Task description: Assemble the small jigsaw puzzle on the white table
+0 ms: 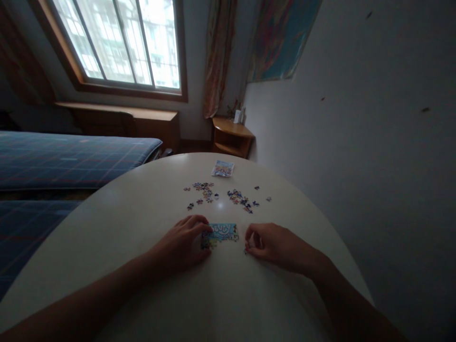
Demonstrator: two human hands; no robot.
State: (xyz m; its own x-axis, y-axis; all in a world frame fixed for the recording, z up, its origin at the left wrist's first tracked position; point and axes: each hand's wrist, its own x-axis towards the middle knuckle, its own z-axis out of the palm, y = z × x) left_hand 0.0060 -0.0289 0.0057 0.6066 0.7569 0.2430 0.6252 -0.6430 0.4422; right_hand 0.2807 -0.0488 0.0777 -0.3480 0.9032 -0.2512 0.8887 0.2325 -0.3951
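A joined section of jigsaw puzzle, light blue with white lettering along its top, lies flat on the round white table. My left hand holds its left end, fingers at the upper edge and thumb at the lower corner, covering part of the picture. Just right of the section, my right hand pinches a small puzzle piece between thumb and fingertips, at or close above the tabletop. The fingers hide most of that piece.
Loose pieces lie beyond my hands in a left pile and a right pile, with several strays around them. A printed packet lies farther back. A bed stands left, a wall right, a small cabinet behind.
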